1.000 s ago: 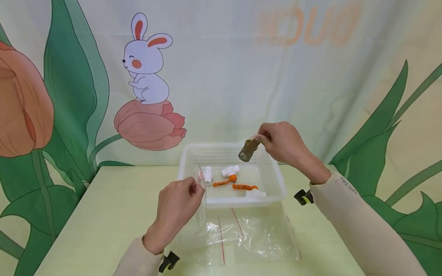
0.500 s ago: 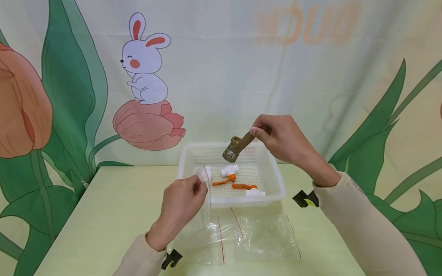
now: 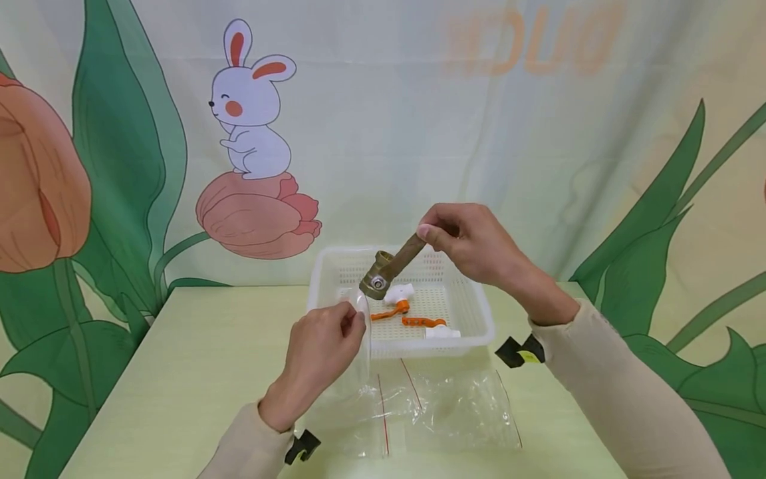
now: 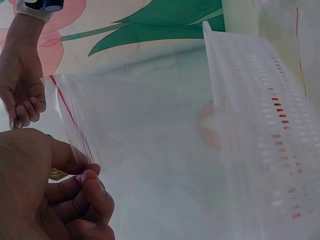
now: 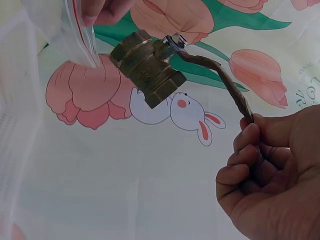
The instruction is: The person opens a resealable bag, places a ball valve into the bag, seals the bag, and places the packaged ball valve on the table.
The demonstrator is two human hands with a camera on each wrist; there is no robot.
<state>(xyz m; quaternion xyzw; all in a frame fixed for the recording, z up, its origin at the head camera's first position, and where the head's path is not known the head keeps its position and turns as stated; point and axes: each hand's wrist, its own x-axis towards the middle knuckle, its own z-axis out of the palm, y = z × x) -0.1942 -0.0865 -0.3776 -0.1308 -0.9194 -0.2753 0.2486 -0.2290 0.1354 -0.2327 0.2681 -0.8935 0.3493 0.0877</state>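
My right hand (image 3: 475,243) pinches the end of the lever handle of a brass ball valve (image 3: 378,279). The valve hangs tilted, its body lower left, by the mouth of a clear zip bag. In the right wrist view the brass valve (image 5: 147,67) shows its threaded body beside the bag's red seal line. My left hand (image 3: 326,342) pinches the zip bag (image 4: 135,140) near its red-lined top edge, and the bag hangs down flat. Whether the valve touches the bag cannot be told from these views.
A white perforated basket (image 3: 487,326) stands behind the hands. In it lie white plastic valves (image 3: 399,293) with orange handles (image 3: 423,324). More clear zip bags (image 3: 461,412) with red seal lines lie flat on the table (image 3: 161,392) in front of the basket.
My right hand has carried the brass valve left and lower, from above the basket's right part to beside the bag's top. My left hand has shifted slightly right with the bag.
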